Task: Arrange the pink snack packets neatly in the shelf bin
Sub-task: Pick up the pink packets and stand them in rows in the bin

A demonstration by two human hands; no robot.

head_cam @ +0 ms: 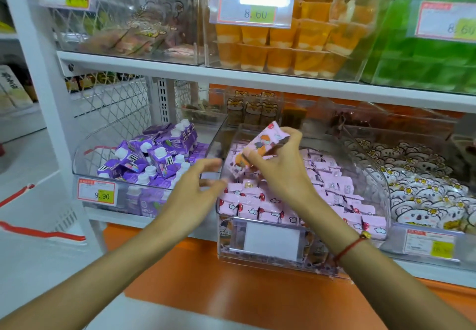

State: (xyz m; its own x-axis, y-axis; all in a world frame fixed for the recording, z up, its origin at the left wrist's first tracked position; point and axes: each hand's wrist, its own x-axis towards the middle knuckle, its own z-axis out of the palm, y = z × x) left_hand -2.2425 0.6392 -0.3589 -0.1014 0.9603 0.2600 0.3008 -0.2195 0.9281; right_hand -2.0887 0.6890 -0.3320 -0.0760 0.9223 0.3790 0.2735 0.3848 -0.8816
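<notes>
1. Your left hand (198, 188) hovers at the left wall of the clear shelf bin (381, 195), fingers spread and relaxed, holding nothing. Keep it off the purple drink cartons (157, 159) in the next bin; it looks best used to steady the front row of packets.
2. The pink snack packets (260, 207) fill the middle bin: the front rows stand upright side by side, while those further back lie looser and tilted.
3. Your right hand (278, 167) holds one pink packet (257, 146) above the bin, pinched between thumb and fingertips at its edges, tilted with the printed face up. Turn it so its print matches the standing row, I would judge.
4. Lower it into a gap behind the front row; do not drop it.
5. Mind the white flower-print packets (425, 200) in the bin to the right; keep pink ones from spilling over.
</notes>
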